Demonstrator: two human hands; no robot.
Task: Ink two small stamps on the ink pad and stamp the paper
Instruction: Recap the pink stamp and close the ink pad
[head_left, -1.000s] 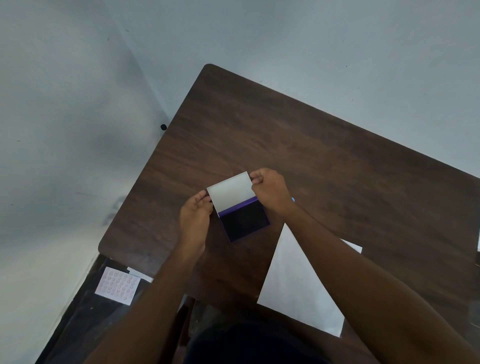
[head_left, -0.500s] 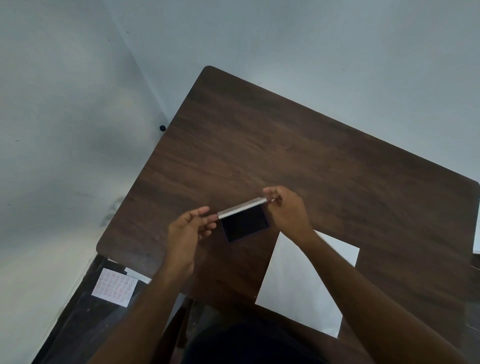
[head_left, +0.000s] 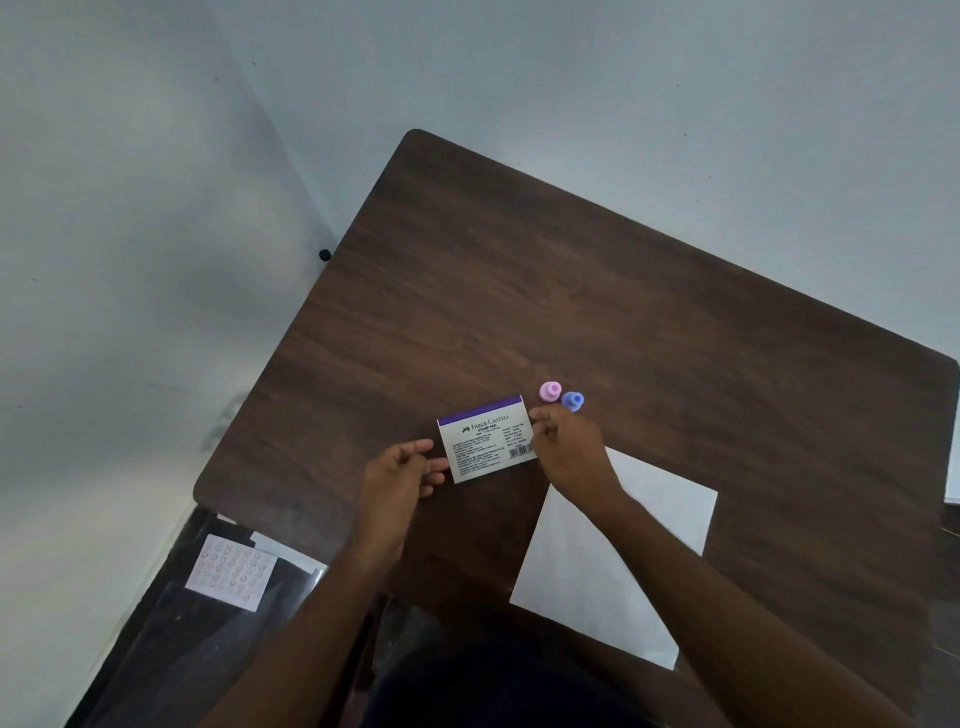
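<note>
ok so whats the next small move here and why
Probably let go of the ink pad and have the right hand reach for the pink stamp. The pad lies closed on the table, label up, both hands at its edges; the left hand is at the other edge. The pink and blue stamp stand untouched just beyond the right fingers, and the paper looks blank.

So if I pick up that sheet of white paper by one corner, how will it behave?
The white paper looks like a single thin sheet lying flat, so it will likely droop. It is probably very light. Flat on the smooth table, its edge may be hard to lift.
</note>
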